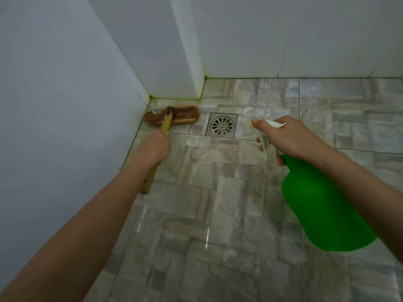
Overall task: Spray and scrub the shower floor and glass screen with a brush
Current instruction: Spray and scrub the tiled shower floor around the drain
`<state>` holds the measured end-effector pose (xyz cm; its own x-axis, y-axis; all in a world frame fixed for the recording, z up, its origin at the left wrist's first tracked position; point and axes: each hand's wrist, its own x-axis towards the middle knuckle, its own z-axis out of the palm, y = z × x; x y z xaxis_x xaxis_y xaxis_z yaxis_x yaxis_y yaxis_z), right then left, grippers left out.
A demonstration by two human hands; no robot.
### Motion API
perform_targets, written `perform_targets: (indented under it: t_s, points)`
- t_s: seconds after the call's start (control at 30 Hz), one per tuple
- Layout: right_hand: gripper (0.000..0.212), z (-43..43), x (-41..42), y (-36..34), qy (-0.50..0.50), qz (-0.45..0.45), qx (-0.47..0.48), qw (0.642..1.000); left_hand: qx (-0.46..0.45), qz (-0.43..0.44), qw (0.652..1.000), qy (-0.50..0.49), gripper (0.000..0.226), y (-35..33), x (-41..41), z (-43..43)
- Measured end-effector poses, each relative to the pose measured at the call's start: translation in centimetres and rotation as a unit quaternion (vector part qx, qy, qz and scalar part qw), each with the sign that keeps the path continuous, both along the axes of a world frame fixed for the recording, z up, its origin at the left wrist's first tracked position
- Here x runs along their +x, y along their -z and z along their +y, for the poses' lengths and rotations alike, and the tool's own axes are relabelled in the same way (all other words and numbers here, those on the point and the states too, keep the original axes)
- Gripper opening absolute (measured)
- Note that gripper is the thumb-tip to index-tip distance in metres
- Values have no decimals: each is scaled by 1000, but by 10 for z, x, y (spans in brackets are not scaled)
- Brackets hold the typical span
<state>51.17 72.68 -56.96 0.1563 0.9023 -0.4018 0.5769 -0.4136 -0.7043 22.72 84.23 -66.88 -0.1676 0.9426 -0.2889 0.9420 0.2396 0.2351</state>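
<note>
While the brush (172, 115) head sits on the shower floor (218, 192) just left of the drain (222, 127), the left hand (156, 144) grips its handle. Right of the drain, the right hand (285, 136) curls round the green spray bottle (322, 203) trigger. Floor scrubbing seems underway; next likely calls for spraying near the drain, then stroking.

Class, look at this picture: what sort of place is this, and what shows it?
Most likely a shower or bathroom corner: a metal drain set in the glossy floor tiles, and white tiled walls meeting the floor.
</note>
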Motion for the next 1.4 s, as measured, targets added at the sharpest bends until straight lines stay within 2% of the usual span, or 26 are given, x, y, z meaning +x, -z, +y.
perform_targets:
  t_s: [0.2,0.27,0.4,0.5,0.6,0.7,0.77,0.87,1.0,1.07,1.2,1.3,1.4]
  points:
    - [59,-3,-2,6,-12,-2,-18,1000,17,-26,999,37,24,10,7,-145]
    - [58,-1,-6,5,-18,-8,-22,1000,22,-29,999,30,24,13,9,-129]
    - [58,10,-18,1,-30,-16,-5,999,51,-30,998,-32,33,17,11,-26]
    - [60,16,-23,3,-29,-22,-1,999,15,-38,998,-43,44,10,3,36]
    - [62,11,-28,1,-33,-17,-14,999,11,-41,998,-37,40,12,-13,2]
    - [63,-2,-29,7,-41,-22,-30,998,0,-37,999,-12,23,11,-30,-120]
    - [64,-5,-28,9,-45,-19,-38,998,6,-15,1000,22,19,4,-43,-167]
    - [61,-9,-33,5,-44,-18,-47,998,11,14,998,65,25,5,-61,-137]
    - [59,-14,-59,1,-77,-13,-32,996,-50,57,996,37,42,-14,-81,-93]
    - [58,-17,-71,0,-89,-14,-22,996,-68,62,994,52,44,-23,-102,-119]
    - [59,-19,-87,-1,-122,9,-5,992,-93,70,991,67,39,-31,-167,-250]
    - [59,-19,-95,3,-140,39,5,989,-133,102,984,55,50,-46,-216,-338]
    - [57,-21,-107,5,-171,37,8,985,-172,108,978,51,56,-57,-250,-389]
